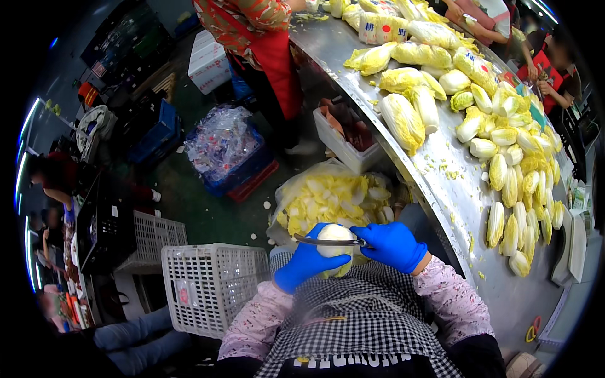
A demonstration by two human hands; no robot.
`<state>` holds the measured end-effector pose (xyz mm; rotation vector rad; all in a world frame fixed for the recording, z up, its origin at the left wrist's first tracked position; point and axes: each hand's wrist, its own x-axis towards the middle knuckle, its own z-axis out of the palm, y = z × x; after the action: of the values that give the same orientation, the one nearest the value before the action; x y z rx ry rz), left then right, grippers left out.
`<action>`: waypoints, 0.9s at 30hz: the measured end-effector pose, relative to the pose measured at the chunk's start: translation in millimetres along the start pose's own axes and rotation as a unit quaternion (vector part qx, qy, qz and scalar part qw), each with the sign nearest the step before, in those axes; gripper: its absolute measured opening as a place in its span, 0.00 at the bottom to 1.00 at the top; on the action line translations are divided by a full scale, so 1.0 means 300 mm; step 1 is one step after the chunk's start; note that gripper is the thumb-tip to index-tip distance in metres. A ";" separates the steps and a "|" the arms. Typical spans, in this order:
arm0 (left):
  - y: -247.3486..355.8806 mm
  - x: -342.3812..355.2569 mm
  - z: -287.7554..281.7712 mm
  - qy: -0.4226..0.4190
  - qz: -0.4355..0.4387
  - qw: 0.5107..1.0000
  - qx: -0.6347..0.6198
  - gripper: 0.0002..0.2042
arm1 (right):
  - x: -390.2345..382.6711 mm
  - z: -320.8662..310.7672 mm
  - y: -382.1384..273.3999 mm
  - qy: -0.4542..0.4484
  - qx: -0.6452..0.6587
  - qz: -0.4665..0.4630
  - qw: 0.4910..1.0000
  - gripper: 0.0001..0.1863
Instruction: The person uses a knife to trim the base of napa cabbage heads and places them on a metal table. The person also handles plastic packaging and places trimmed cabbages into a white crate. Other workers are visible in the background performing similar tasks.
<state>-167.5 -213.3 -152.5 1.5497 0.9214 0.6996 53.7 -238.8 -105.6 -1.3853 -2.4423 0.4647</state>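
My left hand [301,263], in a blue glove, is wrapped round a napa cabbage [336,232] in front of my apron. The pale root end of the cabbage faces up; yellowish leaves show below my fingers. My right hand [392,244], also in a blue glove, grips a knife [310,240] by its handle. The knife's blade runs leftward across the white root end, and I cannot tell how deep it sits. Beyond my hands, a clear plastic bag [277,211] holds many loose yellow and white cabbage leaves [324,198].
A metal table [435,195] curves along my right, bearing many napa cabbages [403,120], some wrapped. Red-handled scissors [533,329] lie low at right. At left stands a white slatted crate [214,290]. Ahead are a blue bin [236,170] and a person in a red apron [277,69].
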 end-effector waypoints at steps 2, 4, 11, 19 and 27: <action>-0.004 -0.005 -0.002 -0.002 -0.009 1.000 -0.002 0.31 | 0.000 0.004 -0.003 0.004 0.003 -0.003 1.000 0.19; -0.008 -0.011 -0.003 -0.003 -0.013 1.000 0.003 0.30 | -0.003 0.023 0.005 -0.005 0.001 -0.001 1.000 0.18; -0.025 -0.025 0.001 0.004 -0.038 0.999 0.006 0.28 | -0.006 0.143 0.057 0.008 0.035 0.023 0.999 0.16; -0.076 -0.060 -0.013 0.025 -0.109 0.991 -0.079 0.29 | -0.017 0.292 0.170 0.003 0.104 0.065 0.992 0.14; -0.009 -0.080 -0.028 0.043 -0.074 0.994 -0.064 0.35 | -0.122 0.424 0.358 -0.071 0.105 0.286 0.950 0.12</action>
<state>-187.4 -229.4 -152.4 1.3323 1.0238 0.7091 102.8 -235.4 -268.7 -2.0099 -1.9747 0.9502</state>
